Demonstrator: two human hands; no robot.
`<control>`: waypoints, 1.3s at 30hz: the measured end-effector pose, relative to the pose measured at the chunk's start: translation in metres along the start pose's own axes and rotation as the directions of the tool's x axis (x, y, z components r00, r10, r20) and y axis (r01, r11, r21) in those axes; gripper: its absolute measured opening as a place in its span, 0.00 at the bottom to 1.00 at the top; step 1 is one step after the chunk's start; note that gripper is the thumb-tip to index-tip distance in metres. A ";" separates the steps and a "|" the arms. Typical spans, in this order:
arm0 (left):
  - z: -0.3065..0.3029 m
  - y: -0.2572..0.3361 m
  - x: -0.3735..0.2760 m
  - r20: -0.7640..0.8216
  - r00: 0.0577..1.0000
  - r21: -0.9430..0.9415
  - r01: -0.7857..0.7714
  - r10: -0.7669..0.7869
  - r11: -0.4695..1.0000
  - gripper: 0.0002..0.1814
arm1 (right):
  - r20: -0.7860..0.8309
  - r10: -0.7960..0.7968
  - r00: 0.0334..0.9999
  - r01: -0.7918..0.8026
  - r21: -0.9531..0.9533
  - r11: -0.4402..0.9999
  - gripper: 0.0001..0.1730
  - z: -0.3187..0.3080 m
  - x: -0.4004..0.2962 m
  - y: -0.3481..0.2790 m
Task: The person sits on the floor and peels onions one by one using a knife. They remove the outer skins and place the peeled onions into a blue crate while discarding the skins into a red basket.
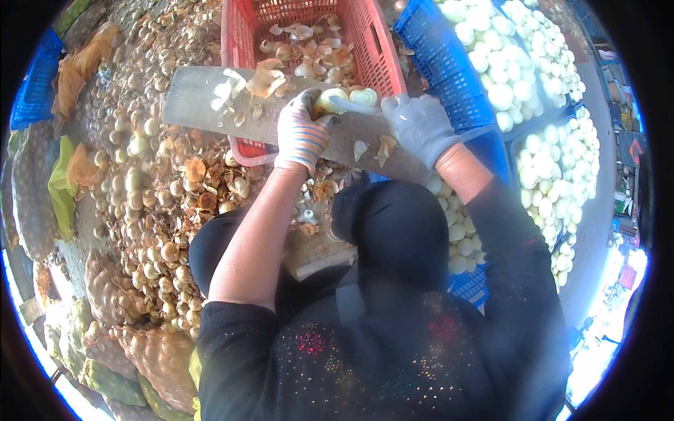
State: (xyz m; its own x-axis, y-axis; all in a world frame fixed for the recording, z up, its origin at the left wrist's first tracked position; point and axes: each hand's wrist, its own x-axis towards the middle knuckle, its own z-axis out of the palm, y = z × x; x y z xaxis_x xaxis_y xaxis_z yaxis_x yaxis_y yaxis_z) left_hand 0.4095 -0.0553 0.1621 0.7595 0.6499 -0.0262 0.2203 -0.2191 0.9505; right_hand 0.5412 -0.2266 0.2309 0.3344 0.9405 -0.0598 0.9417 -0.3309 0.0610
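Observation:
On a flat board (pixel 210 100) laid across a red plastic crate (pixel 376 47), my left hand (pixel 304 131), in a striped knit glove, holds an onion (pixel 330 100) at its left side. My right hand (pixel 420 123), in a grey glove, is closed on a knife; its handle is hidden in the fist. The knife blade (pixel 358 107) points left and lies against the onion. A pale, cut-looking onion piece (pixel 363 97) sits just behind the blade. Loose onion skins (pixel 265 80) lie on the board, and more skins and scraps are in the crate.
Blue crates (pixel 447 68) heaped with peeled onions (pixel 500 94) stand on the right. Unpeeled onions (pixel 135 181) and dry skins cover the ground to the left. Filled mesh sacks (pixel 152 363) lie at lower left. My knees are close below the board.

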 end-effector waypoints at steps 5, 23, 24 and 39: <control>-0.001 0.007 -0.001 0.037 0.997 0.111 -0.065 0.061 0.992 0.27 | 0.451 0.285 0.846 -0.493 0.865 0.096 0.16 0.006 -0.005 -0.005; -0.019 -0.003 -0.022 0.037 0.996 0.182 -0.087 0.082 0.979 0.29 | 0.405 0.202 0.892 -0.441 0.877 0.188 0.21 0.026 0.051 0.014; -0.018 -0.008 -0.022 0.029 0.998 0.155 -0.067 0.063 0.986 0.29 | 0.396 0.228 0.889 -0.443 0.872 0.211 0.23 0.018 0.052 0.013; -0.032 0.033 -0.019 0.168 0.930 -0.923 0.265 -0.328 0.280 0.21 | -0.054 0.046 0.997 0.022 0.852 0.524 0.12 -0.036 0.074 -0.062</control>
State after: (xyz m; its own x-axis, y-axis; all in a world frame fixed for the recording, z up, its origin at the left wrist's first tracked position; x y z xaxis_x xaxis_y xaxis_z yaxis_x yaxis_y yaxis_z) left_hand 0.3828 -0.0517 0.2043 0.7370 0.5536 -0.3878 -0.3014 0.7827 0.5446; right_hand 0.5061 -0.1339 0.2584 0.3751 0.9270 -0.0026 0.5324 -0.2178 -0.8180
